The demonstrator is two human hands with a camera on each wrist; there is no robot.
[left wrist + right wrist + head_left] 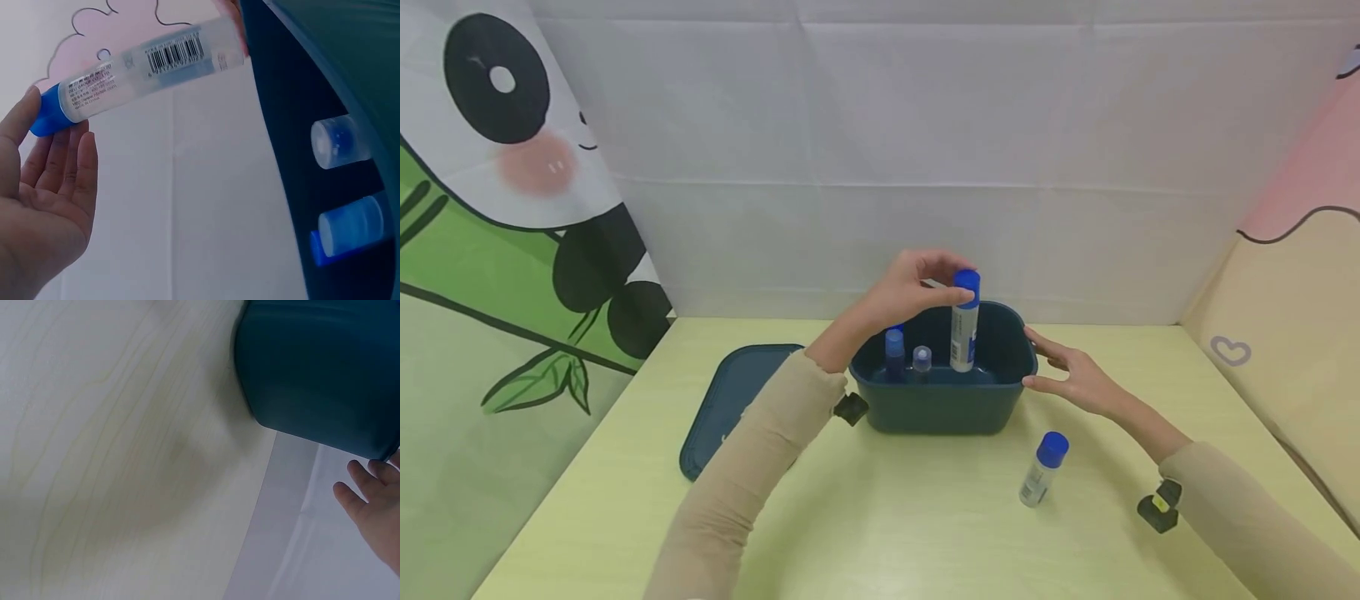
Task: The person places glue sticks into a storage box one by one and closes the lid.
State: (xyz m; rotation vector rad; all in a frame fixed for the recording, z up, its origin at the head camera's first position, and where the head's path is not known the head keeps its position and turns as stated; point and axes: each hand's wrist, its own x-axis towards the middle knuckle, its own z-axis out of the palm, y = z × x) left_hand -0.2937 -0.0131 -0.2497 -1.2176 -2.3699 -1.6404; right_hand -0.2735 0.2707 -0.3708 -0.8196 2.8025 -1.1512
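Note:
My left hand [904, 287] pinches the blue cap of a glue stick [964, 337] between thumb and fingers. This stick hangs upright, its pale translucent barrel reaching into the dark teal bin [936, 410]. In the left wrist view the barcode on its barrel faces the camera. Inside the bin, a blue-topped tube [894, 354] and a clear-capped tube [922, 359] stand at the left; their lower parts are hidden by the front wall. My right hand [1078, 381] has its fingers spread along the bin's right end, fingertips at the rim. Another blue-capped glue stick [1043, 469] is on the table before the bin.
A flat teal lid [737, 392] lies left of the bin, partly covered by my left sleeve. The pale table [887, 533] ends at a white cloth backdrop [940, 167]. Printed cloth panels stand on both sides.

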